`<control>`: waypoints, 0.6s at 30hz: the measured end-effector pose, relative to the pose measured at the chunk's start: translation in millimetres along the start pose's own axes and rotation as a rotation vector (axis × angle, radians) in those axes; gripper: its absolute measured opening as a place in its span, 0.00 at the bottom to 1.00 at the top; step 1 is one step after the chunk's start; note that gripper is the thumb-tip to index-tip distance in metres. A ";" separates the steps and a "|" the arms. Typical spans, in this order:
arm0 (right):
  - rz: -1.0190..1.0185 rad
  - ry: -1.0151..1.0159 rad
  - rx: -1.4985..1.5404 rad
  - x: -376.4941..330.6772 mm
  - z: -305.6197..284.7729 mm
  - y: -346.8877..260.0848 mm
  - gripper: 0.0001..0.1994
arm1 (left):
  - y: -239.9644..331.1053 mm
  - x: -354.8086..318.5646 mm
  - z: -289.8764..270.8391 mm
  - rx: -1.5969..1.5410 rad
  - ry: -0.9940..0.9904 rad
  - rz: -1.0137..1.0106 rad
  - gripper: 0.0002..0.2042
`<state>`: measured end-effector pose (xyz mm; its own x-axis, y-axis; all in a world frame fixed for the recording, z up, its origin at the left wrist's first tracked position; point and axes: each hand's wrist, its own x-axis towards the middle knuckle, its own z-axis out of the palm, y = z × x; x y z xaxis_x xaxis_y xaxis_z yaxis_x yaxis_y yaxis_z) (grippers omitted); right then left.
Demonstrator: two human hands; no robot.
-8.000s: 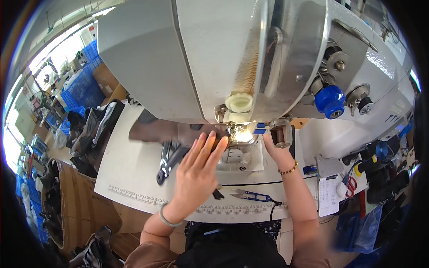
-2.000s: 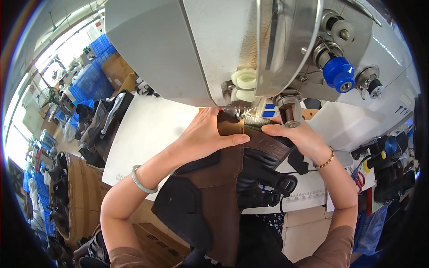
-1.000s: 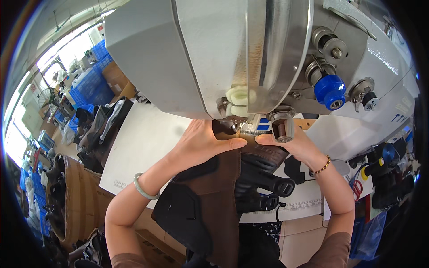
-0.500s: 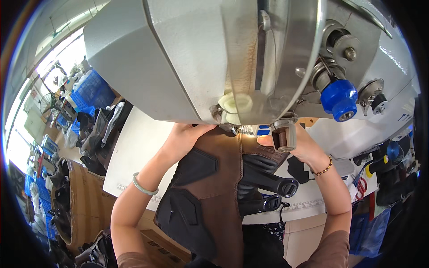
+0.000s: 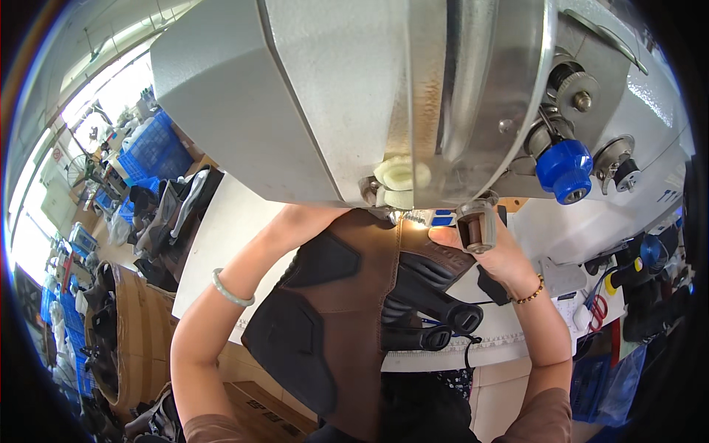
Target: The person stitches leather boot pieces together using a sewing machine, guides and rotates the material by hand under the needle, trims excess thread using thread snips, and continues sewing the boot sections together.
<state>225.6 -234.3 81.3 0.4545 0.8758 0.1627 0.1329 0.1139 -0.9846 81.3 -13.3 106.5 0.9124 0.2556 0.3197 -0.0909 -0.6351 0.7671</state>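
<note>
I had the brown leather piece (image 5: pixel 354 295) in front of the sewing machine (image 5: pixel 310 96); its far end went just under the head of this machine, where a small light was shining. Its other end reached past the near edge of the white surface (image 5: pixel 221 232), toward the person's body. The piece carried two black panels (image 5: pixel 292 347), and a stitched line ran along its right side up to the machine. To the right of this line, also in front of the machine, I saw black straps (image 5: pixel 432 295) with a buckle (image 5: pixel 467 319).

The left hand (image 5: pixel 314 221) was at the upper left of the piece, partly covered by the machine's head. I could not see its fingertips, so I could not tell if it was clamped on the leather. The right hand (image 5: pixel 498 255) was at the right front of the machine, its thumb pointing toward the light. Its other fingers were mostly hidden, so I could not tell its grip either.

To the right of the machine, I noticed red-handled scissors (image 5: pixel 598 308). To the left of the machine, beyond the surface, stood a cardboard box (image 5: pixel 144 336), and farther back a blue crate (image 5: pixel 156 151).
</note>
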 end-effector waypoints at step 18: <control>-0.069 0.309 0.267 -16.2 37.7 40.6 0.13 | 75.8 -186.6 42.3 -0.411 0.659 -0.437 0.17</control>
<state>190.5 -226.2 36.3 0.7013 0.6841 0.2003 -0.0428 0.3208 -0.9462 -78.9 -139.9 81.4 0.4959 0.8615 0.1095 -0.0399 -0.1034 0.9938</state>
